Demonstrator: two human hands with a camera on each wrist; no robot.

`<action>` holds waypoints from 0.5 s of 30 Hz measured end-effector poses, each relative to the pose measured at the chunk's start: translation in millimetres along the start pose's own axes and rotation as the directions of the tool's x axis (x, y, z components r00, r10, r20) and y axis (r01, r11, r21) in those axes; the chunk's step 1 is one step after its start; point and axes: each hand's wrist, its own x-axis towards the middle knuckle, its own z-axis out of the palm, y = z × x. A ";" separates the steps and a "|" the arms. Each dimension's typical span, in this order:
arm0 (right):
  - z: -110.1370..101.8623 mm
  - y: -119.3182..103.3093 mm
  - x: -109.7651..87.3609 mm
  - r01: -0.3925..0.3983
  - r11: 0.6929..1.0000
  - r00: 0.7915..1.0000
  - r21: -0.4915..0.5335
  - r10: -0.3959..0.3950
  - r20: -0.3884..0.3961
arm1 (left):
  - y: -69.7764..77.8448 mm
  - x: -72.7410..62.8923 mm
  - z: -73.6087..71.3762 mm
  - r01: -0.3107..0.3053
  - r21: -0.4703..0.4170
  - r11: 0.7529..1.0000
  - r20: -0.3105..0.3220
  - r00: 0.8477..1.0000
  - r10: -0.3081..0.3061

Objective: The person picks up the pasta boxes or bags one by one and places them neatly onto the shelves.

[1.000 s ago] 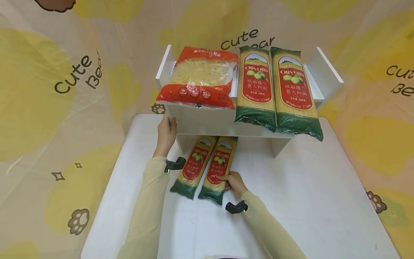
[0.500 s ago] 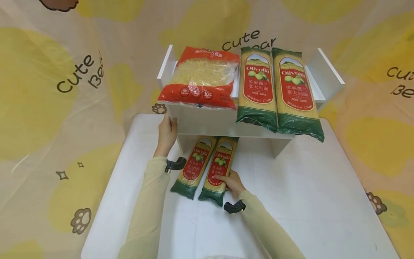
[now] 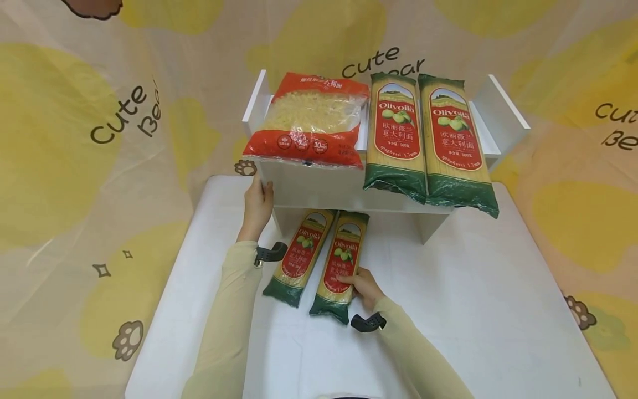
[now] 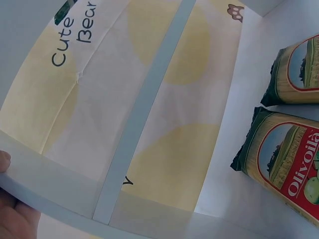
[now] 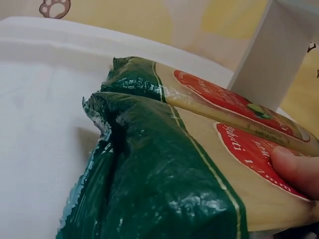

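My left hand (image 3: pixel 257 208) grips the left side panel of a white shelf (image 3: pixel 319 185), as the left wrist view also shows at its edge. Below the shelf lie two spaghetti packs with green ends and red labels. My right hand (image 3: pixel 366 287) pinches the right-hand spaghetti pack (image 3: pixel 344 260) by its right edge, thumb on the label. Beside it lies the left-hand spaghetti pack (image 3: pixel 301 257), untouched. In the right wrist view my thumb (image 5: pixel 294 169) presses on the held pack, whose green end (image 5: pixel 159 174) is close to the camera.
On the upper level sit a red pasta bag (image 3: pixel 314 119) and two more spaghetti packs (image 3: pixel 396 133), their ends jutting over the front edge. The shelf's right leg (image 3: pixel 432 226) stands on the white table (image 3: pixel 498 310). A patterned cloth (image 3: pixel 99 166) hangs behind.
The right hand has drawn the right-hand spaghetti pack slightly toward the person and to the right, widening the gap between the lower packs. The left hand stays on the shelf.
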 end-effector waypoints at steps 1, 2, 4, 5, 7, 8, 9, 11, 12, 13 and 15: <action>-1.0 1.0 -1.0 -0.009 1.000 1.000 0.009 0.009 0.006 | -0.1 0.1 -0.1 0.001 0.000 1.000 -0.001 1.000 -0.001; -1.9 1.8 -2.6 -0.011 1.000 1.000 0.017 0.011 0.013 | -0.1 0.2 -0.2 0.000 0.000 1.000 -0.002 1.000 0.000; -3.5 2.5 -6.3 -0.027 0.999 0.999 0.043 0.026 0.027 | 0.2 0.3 -0.3 0.000 -0.004 1.000 0.000 1.000 0.000; -3.9 2.3 -8.5 -0.034 0.998 0.999 0.059 0.031 0.036 | 0.5 0.4 -0.4 -0.002 -0.006 1.000 0.000 1.000 0.002; -4.2 0.8 -13.7 -0.041 0.996 0.998 0.084 0.037 0.051 | 0.9 0.4 -0.7 -0.006 -0.006 1.000 0.000 1.000 0.006; -4.1 -0.4 -16.5 -0.041 0.995 0.998 0.095 0.036 0.059 | 1.2 0.4 -0.8 -0.008 -0.006 1.000 -0.001 1.000 0.008; -3.8 -1.8 -19.5 -0.046 0.993 0.997 0.105 0.039 0.066 | 1.3 0.4 -0.9 -0.009 -0.005 1.000 -0.003 1.000 0.009; -3.2 -5.1 -25.1 -0.042 0.991 0.996 0.130 0.032 0.078 | 1.6 0.1 -1.2 -0.012 -0.001 1.000 -0.008 1.000 0.012; -2.9 -6.9 -27.9 -0.042 0.989 0.996 0.140 0.031 0.079 | 1.7 0.0 -1.4 -0.012 0.000 1.000 -0.008 1.000 0.012; -2.6 -8.7 -30.4 -0.047 0.987 0.996 0.156 0.035 0.080 | 1.8 -0.1 -1.5 -0.012 0.000 1.000 -0.008 1.000 0.012; -1.8 -12.5 -35.3 -0.049 0.982 0.996 0.185 0.036 0.076 | 1.9 -0.4 -1.6 -0.008 0.001 1.000 -0.007 1.000 0.008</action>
